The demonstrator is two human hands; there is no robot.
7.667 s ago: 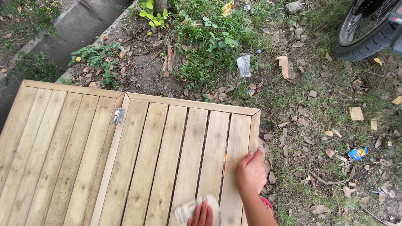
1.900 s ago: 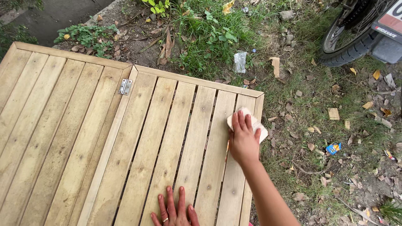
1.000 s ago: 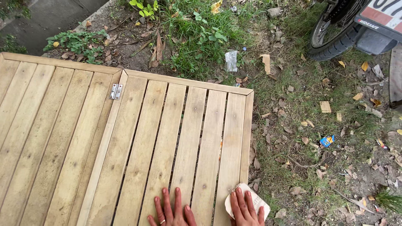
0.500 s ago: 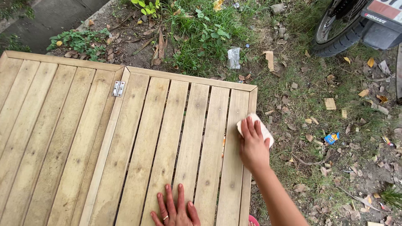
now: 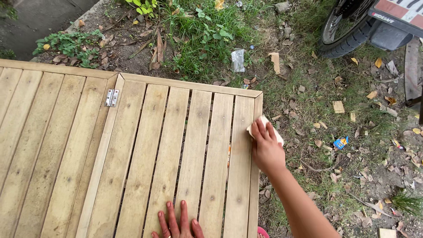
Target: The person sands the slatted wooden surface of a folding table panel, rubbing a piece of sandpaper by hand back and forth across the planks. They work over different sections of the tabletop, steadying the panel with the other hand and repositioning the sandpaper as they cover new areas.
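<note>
A slatted wooden panel (image 5: 132, 145) of pale planks lies flat below me, with a metal hinge (image 5: 111, 97) near its top left. My right hand (image 5: 265, 147) presses a folded pale cloth (image 5: 269, 127) against the panel's right edge rail, fingers pointing away from me. Only the upper part of the cloth shows from under the fingers. My left hand (image 5: 177, 224) lies flat on the slats at the bottom of the view, fingers spread, holding nothing.
Bare ground with grass, dry leaves and small litter (image 5: 340, 143) lies right of the panel. A motorbike wheel (image 5: 348, 31) stands at the top right. Weeds (image 5: 202, 35) and a clear wrapper (image 5: 238, 59) lie beyond the far edge.
My right hand has slid the cloth along the right edge rail, toward me and then away again. It now sits a little farther up than half a second ago. The left hand stays planted.
</note>
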